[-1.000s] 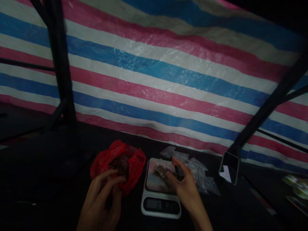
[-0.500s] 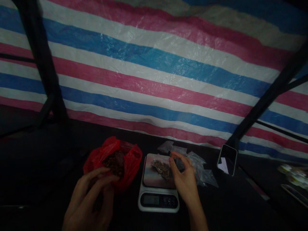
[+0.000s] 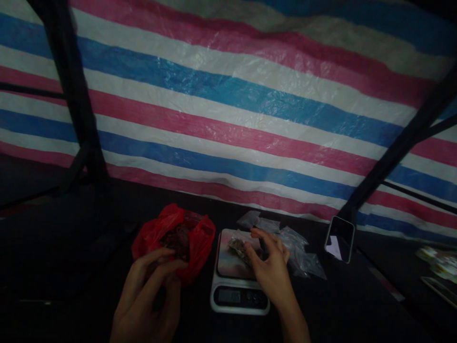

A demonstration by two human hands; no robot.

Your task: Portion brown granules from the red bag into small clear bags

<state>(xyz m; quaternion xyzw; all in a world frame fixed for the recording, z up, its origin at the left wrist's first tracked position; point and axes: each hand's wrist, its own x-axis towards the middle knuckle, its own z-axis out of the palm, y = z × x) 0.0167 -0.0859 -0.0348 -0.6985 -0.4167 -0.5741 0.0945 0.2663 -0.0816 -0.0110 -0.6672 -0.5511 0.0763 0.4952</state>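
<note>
A red plastic bag (image 3: 202, 238) stands with its mouth open, holding dark brown pieces (image 3: 176, 240) too dim to identify. My left hand (image 3: 150, 290) is at its front rim, fingers bent and apart, fingertips by the pieces; nothing visible is in them. To the right, a small clear plastic bag (image 3: 238, 248) of brownish dried bits lies on the plate of a white digital kitchen scale (image 3: 226, 269). My right hand (image 3: 273, 262) is over the plate's right side, thumb and forefinger around the small bag's right end. The scale's display (image 3: 229, 296) is lit, its figures blurred.
Several clear plastic bags (image 3: 294, 247) lie behind and right of the scale on the dark table (image 3: 342, 305). A phone (image 3: 340, 239) leans near a dark slanting post (image 3: 382, 162). Striped plastic sheeting (image 3: 228, 128) hangs behind. Light-coloured packets (image 3: 439, 262) are at the far right.
My right thumb has moved left onto the small bag on the scale. The whole view has shifted slightly; my left hand stays at the red bag's rim.
</note>
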